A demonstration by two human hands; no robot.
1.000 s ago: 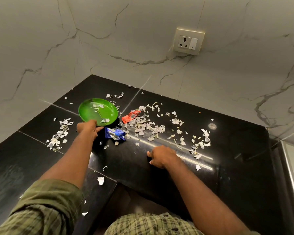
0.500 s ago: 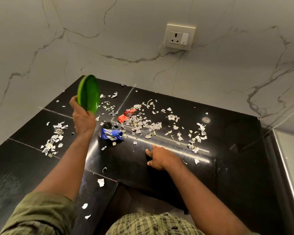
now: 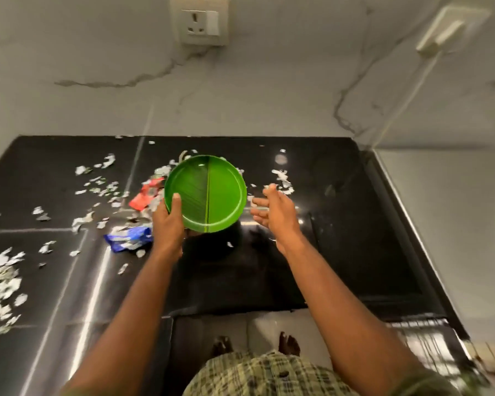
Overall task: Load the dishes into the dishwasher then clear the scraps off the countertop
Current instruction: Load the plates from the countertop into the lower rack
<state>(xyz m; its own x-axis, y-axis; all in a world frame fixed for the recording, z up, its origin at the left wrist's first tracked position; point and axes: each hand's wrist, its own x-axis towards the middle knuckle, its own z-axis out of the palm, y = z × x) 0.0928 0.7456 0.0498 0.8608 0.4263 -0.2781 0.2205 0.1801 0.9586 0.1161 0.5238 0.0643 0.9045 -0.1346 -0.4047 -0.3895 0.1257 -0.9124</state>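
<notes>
While held, plate (image 3: 205,192) hiding scraps (image 3: 160,170).

You have one green plate (image 3: 209,192), two wrappers, red (image 3: 141,199) and blue (image 3: 129,238), two wall sockets (image 3: 199,20), and paper scraps (image 3: 3,290) too many to count.
</notes>
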